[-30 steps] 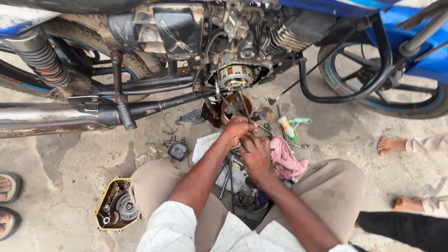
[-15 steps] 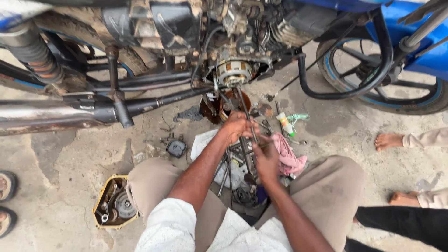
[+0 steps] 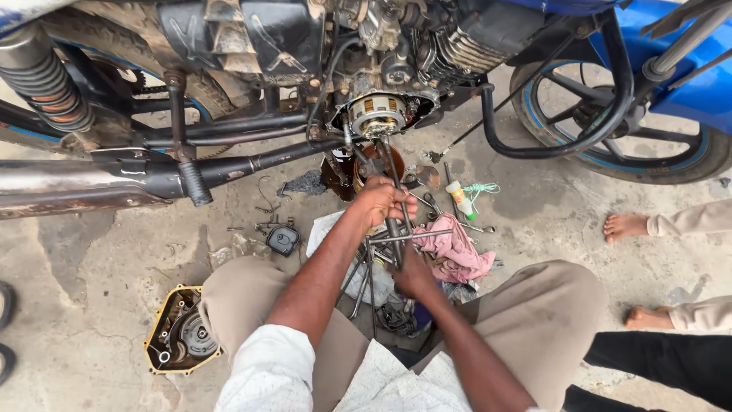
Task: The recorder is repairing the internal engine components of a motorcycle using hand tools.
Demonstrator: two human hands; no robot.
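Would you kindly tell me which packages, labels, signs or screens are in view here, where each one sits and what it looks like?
Small bottle: lying on the concrete floor just right of the left hand, near the pink rag; white body, yellow band, green cap end.
No signs or screens are visible, and no labels on the motorcycle can be made out from this view.

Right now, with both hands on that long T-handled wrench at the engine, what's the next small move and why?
Probably turn the crossbar. The left hand grips the shaft of the T-handle wrench high up, steadying it, and its tip appears to reach the exposed round rotor on the engine. The right hand sits at the handle end, placed to twist.
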